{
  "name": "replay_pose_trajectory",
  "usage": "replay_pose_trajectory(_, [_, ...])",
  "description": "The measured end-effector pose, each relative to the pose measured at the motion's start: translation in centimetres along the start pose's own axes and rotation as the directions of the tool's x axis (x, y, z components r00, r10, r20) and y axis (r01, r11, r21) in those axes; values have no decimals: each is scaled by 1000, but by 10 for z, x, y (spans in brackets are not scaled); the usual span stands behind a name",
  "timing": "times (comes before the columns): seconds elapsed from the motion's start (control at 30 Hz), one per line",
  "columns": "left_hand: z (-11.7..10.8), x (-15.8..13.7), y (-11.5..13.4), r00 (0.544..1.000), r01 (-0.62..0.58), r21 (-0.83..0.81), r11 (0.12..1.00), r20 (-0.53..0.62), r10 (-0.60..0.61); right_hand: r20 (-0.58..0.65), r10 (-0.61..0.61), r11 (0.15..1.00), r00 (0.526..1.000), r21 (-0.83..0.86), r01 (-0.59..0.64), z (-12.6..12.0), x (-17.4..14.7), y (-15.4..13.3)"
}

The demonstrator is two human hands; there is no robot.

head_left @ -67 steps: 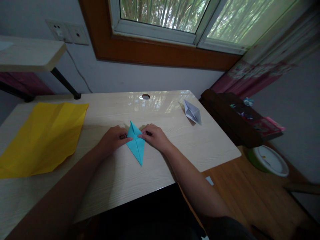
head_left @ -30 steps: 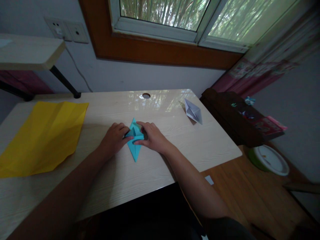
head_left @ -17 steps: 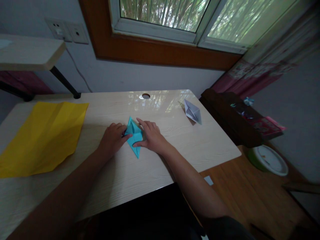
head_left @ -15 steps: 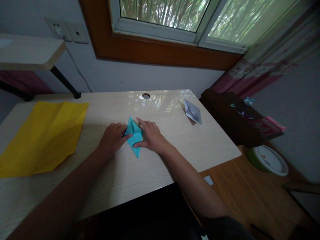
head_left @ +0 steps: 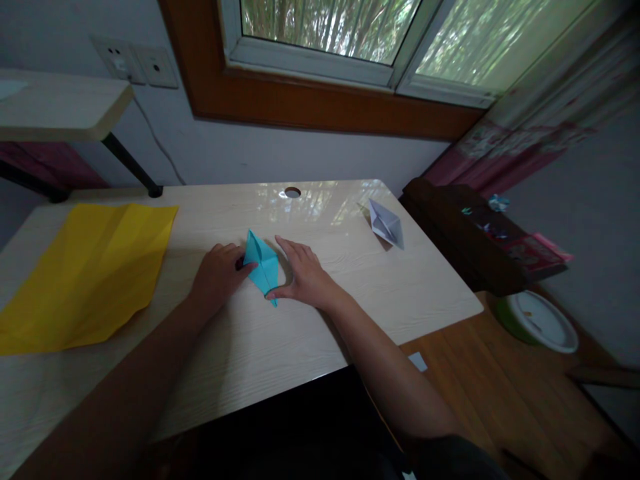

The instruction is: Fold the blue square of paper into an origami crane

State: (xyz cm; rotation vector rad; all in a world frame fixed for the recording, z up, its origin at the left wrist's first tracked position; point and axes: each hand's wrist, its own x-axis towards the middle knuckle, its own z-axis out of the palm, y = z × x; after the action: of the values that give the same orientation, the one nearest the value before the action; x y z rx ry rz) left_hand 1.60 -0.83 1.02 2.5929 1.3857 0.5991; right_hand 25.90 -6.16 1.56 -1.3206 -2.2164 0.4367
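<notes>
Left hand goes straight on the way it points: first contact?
The blue folded paper: the left hand is touching its left edge. Past that, probably the right hand, though depth is unclear from one view.

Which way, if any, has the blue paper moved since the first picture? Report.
Yes: the blue paper has shifted left and slightly farther back, judged against the desk hole.

No text, label, brand, number or sign can be read.

right sleeve (head_left: 457,455): dark, short | lap clothing (head_left: 280,420): black | forearms (head_left: 383,357), fingers (head_left: 288,246): bare
</notes>
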Motion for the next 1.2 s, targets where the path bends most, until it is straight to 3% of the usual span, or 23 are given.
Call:
replay_pose_trajectory(0.27, [-3,-1,0,999,45,-34,998,-24,-45,57,-12,1000,998,-18,13,-3,1,0])
replay_pose_trajectory(0.53, [-4,1,0,986,156,-112,981,-34,-161,10,-8,998,1000,56,7,-3,0,1])
replay_pose_trajectory(0.77, [-11,-2,4,953,292,-354,889,26,-302,108,-124,990,986,-60,131,-8,-1,1])
replay_pose_trajectory(0.97, [-16,-1,5,923,370,-418,830,61,-381,141,-181,977,973,-89,195,-10,-4,1])
replay_pose_trajectory(1.2, [-18,1,5,919,366,-493,789,57,-391,181,-212,971,960,-74,228,-10,-4,2])
